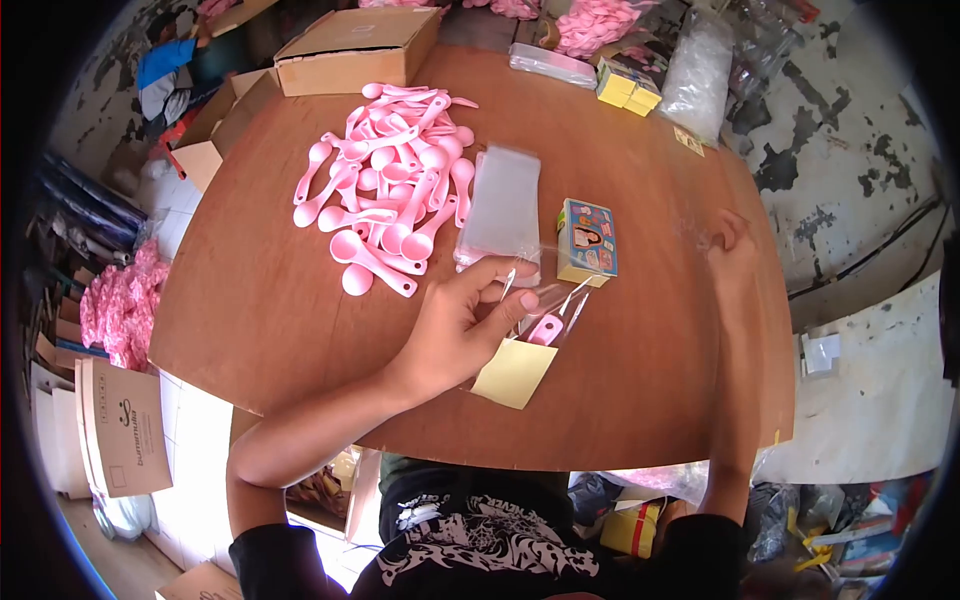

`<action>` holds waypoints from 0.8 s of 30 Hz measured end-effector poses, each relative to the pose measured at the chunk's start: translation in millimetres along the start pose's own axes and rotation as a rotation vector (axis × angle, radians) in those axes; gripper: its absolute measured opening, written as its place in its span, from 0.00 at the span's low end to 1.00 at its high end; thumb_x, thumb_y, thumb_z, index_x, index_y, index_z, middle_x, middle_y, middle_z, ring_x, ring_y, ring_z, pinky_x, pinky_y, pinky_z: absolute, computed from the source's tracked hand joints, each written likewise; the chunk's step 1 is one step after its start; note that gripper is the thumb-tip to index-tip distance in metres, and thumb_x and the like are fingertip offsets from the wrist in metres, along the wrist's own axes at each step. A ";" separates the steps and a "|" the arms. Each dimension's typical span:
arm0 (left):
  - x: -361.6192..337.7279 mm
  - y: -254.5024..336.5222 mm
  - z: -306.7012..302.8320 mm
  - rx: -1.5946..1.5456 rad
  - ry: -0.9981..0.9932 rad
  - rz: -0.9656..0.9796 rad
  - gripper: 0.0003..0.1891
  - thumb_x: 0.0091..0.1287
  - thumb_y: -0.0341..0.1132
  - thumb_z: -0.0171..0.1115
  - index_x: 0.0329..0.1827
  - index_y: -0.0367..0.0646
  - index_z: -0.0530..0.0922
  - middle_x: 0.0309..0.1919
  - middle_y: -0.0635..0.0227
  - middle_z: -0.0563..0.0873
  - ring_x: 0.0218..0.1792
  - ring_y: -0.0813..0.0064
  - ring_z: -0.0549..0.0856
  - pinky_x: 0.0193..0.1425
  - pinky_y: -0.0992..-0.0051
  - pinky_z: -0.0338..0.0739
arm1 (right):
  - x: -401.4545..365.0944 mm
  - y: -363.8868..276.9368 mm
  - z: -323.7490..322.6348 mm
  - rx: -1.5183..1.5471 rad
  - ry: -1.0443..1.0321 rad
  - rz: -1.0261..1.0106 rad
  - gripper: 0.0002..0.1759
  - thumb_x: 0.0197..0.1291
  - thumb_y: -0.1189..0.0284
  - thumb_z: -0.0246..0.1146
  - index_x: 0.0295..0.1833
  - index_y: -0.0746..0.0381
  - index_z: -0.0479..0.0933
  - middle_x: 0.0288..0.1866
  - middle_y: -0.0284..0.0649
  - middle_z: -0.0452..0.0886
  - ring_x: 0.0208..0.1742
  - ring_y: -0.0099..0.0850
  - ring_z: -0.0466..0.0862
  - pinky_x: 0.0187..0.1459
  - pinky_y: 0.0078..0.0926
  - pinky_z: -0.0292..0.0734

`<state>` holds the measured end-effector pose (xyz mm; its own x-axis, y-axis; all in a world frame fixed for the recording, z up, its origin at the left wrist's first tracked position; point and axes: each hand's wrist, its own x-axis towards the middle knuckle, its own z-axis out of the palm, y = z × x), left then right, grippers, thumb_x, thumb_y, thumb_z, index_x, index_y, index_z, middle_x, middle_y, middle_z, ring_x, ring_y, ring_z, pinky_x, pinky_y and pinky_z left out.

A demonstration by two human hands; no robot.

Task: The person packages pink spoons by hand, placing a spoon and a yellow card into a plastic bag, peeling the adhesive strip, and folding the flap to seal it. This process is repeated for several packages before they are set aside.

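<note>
Between thumb and fingers, my left hand pinches the top of a clear plastic bag. Inside the bag are a pink spoon, mostly hidden, and a pale yellow card. Off to the right, my right hand is raised with fingers curled; motion blur hides whether it holds anything. Just beyond the left hand lies a stack of clear bags. A small box with a colourful printed top stands to the right of that stack. Pink spoons are heaped left of the bags.
The brown table bears a closed cardboard box at the back left. Yellow boxes and a clear plastic pack lie at the far edge, near a big plastic roll. Another person's blue sleeve shows at upper left.
</note>
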<state>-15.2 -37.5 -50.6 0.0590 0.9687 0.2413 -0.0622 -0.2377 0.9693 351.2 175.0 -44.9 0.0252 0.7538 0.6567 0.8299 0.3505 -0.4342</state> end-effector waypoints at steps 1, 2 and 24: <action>0.9 -0.3 0.0 -0.001 0.006 -0.009 0.13 0.73 0.27 0.59 0.57 0.33 0.75 0.39 0.56 0.90 0.41 0.82 0.86 0.43 0.79 0.80 | -9.5 -48.2 -11.4 -0.026 0.076 -0.202 0.18 0.53 0.87 0.58 0.49 0.64 0.81 0.49 0.42 0.83 0.43 0.31 0.85 0.47 0.26 0.79; 3.1 0.8 0.0 -0.083 -0.003 -0.043 0.12 0.73 0.28 0.59 0.55 0.33 0.75 0.40 0.56 0.89 0.41 0.82 0.86 0.43 0.79 0.81 | -22.4 -98.1 -25.4 0.113 -0.010 -0.155 0.17 0.54 0.87 0.59 0.49 0.64 0.81 0.47 0.41 0.83 0.43 0.29 0.85 0.46 0.24 0.78; 14.0 -10.4 -16.0 -0.016 -0.020 -0.072 0.08 0.72 0.24 0.59 0.50 0.32 0.79 0.43 0.62 0.88 0.44 0.79 0.86 0.44 0.79 0.83 | -126.3 -187.8 3.0 1.071 -0.862 0.436 0.12 0.70 0.75 0.60 0.52 0.71 0.79 0.45 0.41 0.85 0.43 0.27 0.87 0.40 0.24 0.87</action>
<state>-29.7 -20.3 -58.0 0.0840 0.9815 0.1718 -0.0729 -0.1659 0.9835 190.5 15.6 -48.2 -0.4964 0.8667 -0.0480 0.0245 -0.0412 -0.9988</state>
